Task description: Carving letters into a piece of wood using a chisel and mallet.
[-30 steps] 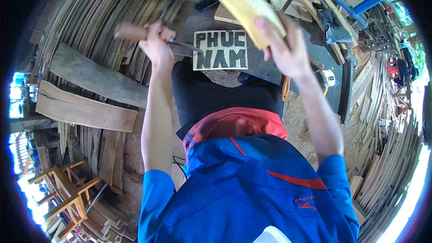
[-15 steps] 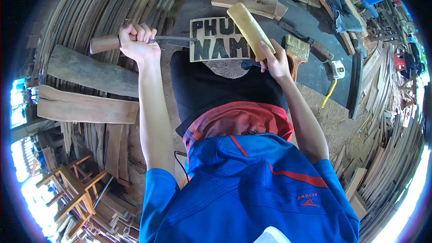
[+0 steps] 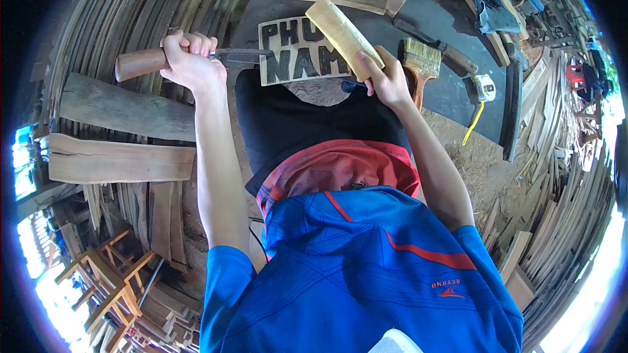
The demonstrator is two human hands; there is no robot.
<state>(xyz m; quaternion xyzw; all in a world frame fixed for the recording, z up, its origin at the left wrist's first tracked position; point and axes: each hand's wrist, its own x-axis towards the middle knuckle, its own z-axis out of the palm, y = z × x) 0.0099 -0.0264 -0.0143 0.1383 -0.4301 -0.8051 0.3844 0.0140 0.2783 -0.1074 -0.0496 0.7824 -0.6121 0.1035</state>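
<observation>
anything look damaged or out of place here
The white tape measure has its yellow tape partly out, jutting past the dark worktop edge. The lower light-brown plank at left has a dark, crack-like line near its left end.

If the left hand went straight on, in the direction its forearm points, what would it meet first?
Probably the stacked long planks beyond the left hand, though depth is unclear in this single view.

Tape measure point(image 3: 485, 87), partly extended; boards point(image 3: 150, 19) stacked left.
</observation>
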